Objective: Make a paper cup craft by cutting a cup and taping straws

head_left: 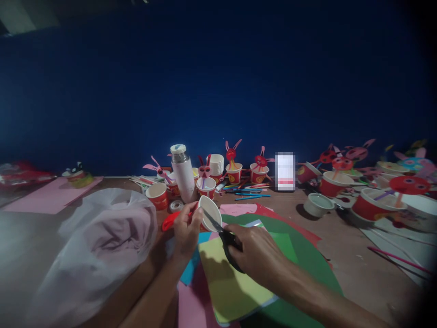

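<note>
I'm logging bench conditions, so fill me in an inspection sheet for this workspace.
Surface: brown table, with coloured paper layered below the hands.
Things in hand: a paper cup, tilted, and black-handled scissors, blades at its mouth; whether they have cut it cannot be told.
Clutter: white bag at the left; flask, tape roll, pens and cup stack behind; decorated cups along the back and right.
Hands: left hand grips the cup; right hand grips the scissors.
Cables: nothing seen for certain.
Surroundings: dark blue backdrop; right edge blurred.
</note>
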`<state>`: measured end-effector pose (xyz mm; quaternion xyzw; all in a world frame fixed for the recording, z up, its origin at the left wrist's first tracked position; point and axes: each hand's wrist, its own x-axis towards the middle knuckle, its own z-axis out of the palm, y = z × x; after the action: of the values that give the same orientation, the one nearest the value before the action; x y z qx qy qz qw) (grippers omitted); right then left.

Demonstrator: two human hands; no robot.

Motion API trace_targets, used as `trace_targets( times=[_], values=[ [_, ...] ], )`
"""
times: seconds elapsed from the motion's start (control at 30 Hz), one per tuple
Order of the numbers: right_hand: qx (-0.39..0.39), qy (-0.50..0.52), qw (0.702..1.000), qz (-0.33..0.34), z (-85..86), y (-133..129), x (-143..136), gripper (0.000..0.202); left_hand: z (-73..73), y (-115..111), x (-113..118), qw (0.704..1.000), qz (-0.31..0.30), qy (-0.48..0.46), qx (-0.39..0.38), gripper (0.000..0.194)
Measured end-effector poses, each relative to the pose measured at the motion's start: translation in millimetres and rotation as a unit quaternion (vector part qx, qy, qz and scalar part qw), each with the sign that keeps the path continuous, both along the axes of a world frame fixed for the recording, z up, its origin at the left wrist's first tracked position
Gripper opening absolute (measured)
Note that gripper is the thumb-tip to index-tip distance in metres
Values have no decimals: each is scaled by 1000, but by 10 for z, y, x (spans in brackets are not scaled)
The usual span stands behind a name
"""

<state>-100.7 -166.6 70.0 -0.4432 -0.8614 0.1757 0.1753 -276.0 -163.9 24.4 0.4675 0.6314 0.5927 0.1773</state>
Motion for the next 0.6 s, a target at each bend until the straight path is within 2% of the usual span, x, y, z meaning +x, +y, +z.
trace_targets(
  times=[0.17, 0.27, 0.33, 0.43, 0.5, 0.57, 0.6],
  values=[
    [128, -157, 979, 16, -47, -58, -84, 24, 27, 11, -24, 999, 2, 36, 0, 30],
    [163, -191, 967, 30, -72, -66, -114, 24, 32, 12, -41, 998, 10, 57, 1, 29],
    [157, -187, 969, 34, -49, -62, -110, 23, 26, 9, -48, 998, 13, 59, -2, 28],
    [88, -122, 988, 19, 16, -25, -72, 22, 9, 3, -50, 999, 14, 42, -9, 30],
    [4, -26, 999, 20, 33, 25, -42, 20, 0, -1, -47, 1000, 13, 26, -9, 31],
    [-131, 92, 987, 29, 6, 88, -19, 19, -4, -3, -42, 1000, 9, 12, -3, 31],
    [-215, 147, 965, 28, -19, 120, -12, 19, -5, -4, -38, 1000, 8, 8, 1, 31]
  ],
)
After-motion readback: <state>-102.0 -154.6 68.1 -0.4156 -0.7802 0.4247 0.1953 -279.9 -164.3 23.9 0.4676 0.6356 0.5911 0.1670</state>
